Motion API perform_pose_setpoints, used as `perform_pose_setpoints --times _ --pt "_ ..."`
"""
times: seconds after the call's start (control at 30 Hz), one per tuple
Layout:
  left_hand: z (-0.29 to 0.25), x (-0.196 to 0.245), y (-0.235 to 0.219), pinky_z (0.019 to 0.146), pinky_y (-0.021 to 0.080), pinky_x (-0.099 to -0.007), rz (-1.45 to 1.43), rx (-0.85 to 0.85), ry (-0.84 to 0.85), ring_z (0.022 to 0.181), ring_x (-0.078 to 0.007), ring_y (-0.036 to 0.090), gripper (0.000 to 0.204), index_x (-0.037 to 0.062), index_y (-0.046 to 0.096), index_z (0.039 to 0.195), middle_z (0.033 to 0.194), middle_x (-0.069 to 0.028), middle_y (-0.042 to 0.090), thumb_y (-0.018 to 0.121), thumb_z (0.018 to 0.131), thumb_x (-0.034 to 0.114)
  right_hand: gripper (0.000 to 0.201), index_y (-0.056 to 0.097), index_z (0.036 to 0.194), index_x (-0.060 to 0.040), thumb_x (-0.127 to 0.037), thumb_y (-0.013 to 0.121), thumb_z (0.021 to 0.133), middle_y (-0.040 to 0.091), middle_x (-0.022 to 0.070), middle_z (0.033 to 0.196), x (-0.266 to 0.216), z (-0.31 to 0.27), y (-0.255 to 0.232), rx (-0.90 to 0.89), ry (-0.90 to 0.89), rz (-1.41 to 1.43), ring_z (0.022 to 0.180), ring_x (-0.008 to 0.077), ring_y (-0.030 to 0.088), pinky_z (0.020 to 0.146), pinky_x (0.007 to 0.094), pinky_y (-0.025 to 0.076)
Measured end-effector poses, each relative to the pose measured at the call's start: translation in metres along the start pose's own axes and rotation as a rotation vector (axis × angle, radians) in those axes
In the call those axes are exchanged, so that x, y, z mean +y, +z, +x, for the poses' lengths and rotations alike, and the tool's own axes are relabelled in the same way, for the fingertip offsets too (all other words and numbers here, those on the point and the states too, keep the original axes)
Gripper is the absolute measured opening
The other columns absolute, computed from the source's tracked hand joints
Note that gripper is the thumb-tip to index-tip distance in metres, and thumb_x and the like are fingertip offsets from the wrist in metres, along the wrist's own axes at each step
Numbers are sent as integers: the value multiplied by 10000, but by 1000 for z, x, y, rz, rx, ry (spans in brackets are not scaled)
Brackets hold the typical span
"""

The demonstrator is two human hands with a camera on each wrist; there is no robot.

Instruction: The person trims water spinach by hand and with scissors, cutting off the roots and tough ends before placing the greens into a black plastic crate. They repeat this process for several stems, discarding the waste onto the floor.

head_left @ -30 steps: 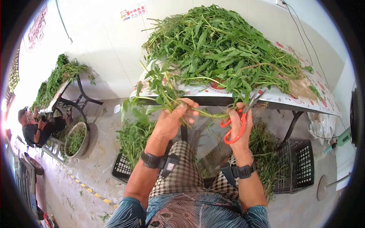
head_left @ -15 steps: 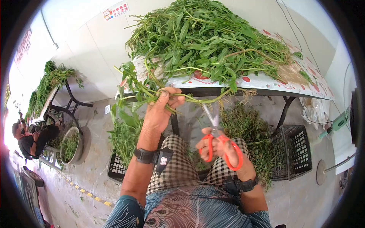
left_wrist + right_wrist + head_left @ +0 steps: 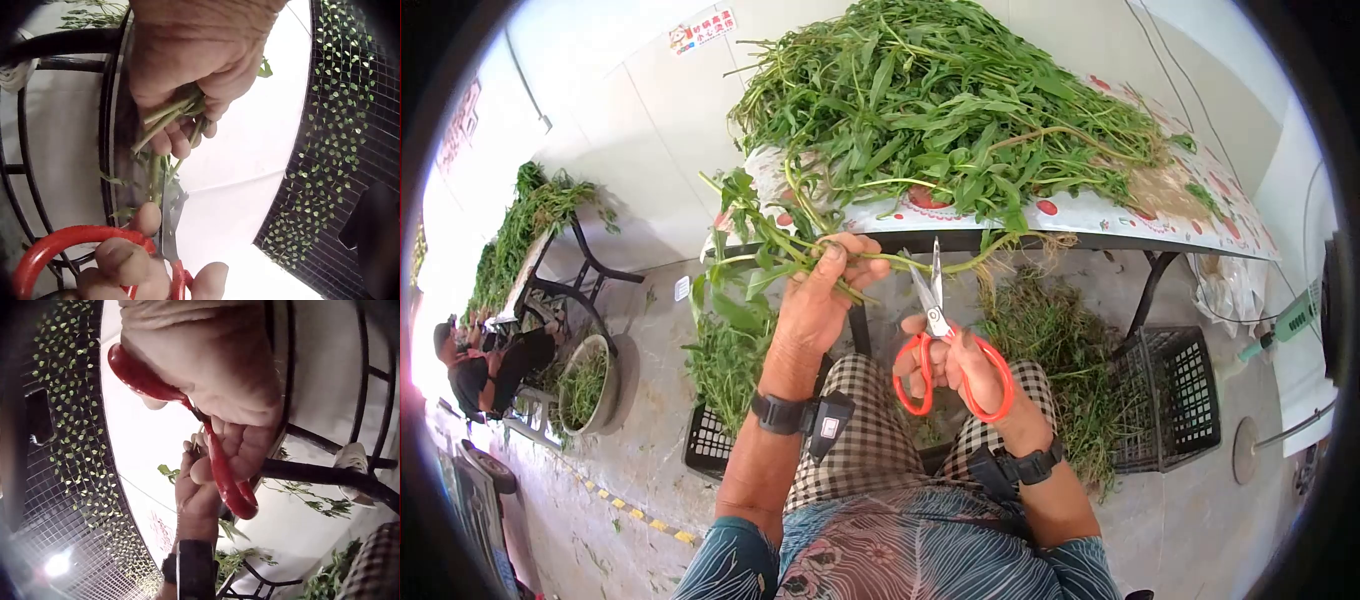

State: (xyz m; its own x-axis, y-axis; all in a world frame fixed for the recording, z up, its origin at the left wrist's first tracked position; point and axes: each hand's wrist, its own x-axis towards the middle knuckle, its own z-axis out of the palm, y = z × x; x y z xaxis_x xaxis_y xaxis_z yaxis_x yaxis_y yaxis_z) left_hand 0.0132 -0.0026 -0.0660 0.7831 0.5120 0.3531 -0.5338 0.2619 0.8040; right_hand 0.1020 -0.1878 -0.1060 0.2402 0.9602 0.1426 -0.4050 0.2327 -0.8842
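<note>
Your left hand (image 3: 825, 300) is curled tight round a small bundle of leafy green stems (image 3: 770, 250), fingers and thumb closed on the stalks just below the leaves, so the cut ends stick out past your knuckles toward your other hand; the left wrist view shows those pale stem ends (image 3: 164, 122) poking down from your fist, which looks like the reason for gripping so high, since it leaves a free length to trim. Your right hand (image 3: 960, 365) holds the red-handled scissors (image 3: 940, 340), fingers threaded through the loops and curled on them, with the blades (image 3: 928, 285) parted and pointing up at the stems just beside your left fist. In the left wrist view the blade tips (image 3: 170, 212) sit right at the dangling stem ends, touching or very nearly so; I cannot tell which. You hold the bundle out in front of the table edge (image 3: 1040, 240), over your lap, and I would judge that this lets trimmings drop clear toward the black crates (image 3: 1175, 400) by your knees, where loose greens already lie. Behind your hands the big heap of uncut greens (image 3: 940, 100) covers the patterned tablecloth (image 3: 1200, 215), within easy reach.
</note>
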Motion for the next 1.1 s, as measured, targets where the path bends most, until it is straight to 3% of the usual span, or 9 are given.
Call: perform_pose_setpoints --times 0.37,0.47,0.5,0.53,0.6,0.7,0.83,0.93,1.1 --pt "3 -3 -5 836 504 -384 44 -6 -23 908 -245 619 281 12 562 1024 1042 -136 598 518 923 271 422 502 1137 3 -367 471 936 584 42 705 -9 1 4 173 -37 -85 535 79 485 497 211 400" --pt "4 0 -2 766 511 -377 29 46 -77 860 -240 614 239 38 557 942 1032 -134 587 485 939 265 276 532 1085 -5 -189 570 882 578 20 706 -19 -11 9 451 -225 -352 551 69 488 527 205 419" --pt "4 1 -4 748 499 -368 42 50 -91 848 -233 610 247 49 547 902 1030 -133 592 472 944 280 244 548 1045 -12 -70 612 817 577 5 725 -21 -5 1 546 -344 -36 597 66 513 569 207 441" --pt "6 1 -7 729 488 -358 56 54 -107 836 -227 606 262 61 537 861 1027 -132 597 458 949 295 251 541 1038 -14 -46 622 803 585 7 763 -23 -10 -11 671 -476 -518 653 67 531 597 212 452" --pt "7 3 -7 700 465 -345 73 67 -130 817 -216 597 301 83 510 788 1016 -129 608 435 956 321 281 528 1057 -12 -16 626 794 591 12 792 -42 -9 -23 944 -465 -643 701 65 536 611 208 457" --pt "8 4 -3 681 443 -340 77 91 -137 807 -208 590 348 107 466 710 997 -127 623 413 962 342 326 513 1103 -21 -3 623 796 597 18 813 -55 1 -39 953 -661 -749 703 65 527 611 204 452" --pt "8 8 1 702 452 -355 103 128 -164 829 -225 592 364 112 444 683 967 -130 626 407 963 341 393 491 1167 -41 -28 633 800 612 41 822 -56 20 -60 796 -605 -656 698 96 543 619 226 457" --pt "7 8 0 735 462 -380 102 120 -171 844 -251 594 362 101 446 696 927 -127 618 403 964 341 397 485 1167 -36 -45 633 798 609 78 820 -53 30 -56 895 -489 -886 694 138 560 641 265 467" --pt "10 6 -6 755 485 -407 -68 43 -181 888 -286 603 311 59 493 811 917 -129 614 421 960 323 401 470 1179 -26 -53 618 807 619 101 847 -42 34 -49 847 -592 -884 733 165 589 690 288 477"
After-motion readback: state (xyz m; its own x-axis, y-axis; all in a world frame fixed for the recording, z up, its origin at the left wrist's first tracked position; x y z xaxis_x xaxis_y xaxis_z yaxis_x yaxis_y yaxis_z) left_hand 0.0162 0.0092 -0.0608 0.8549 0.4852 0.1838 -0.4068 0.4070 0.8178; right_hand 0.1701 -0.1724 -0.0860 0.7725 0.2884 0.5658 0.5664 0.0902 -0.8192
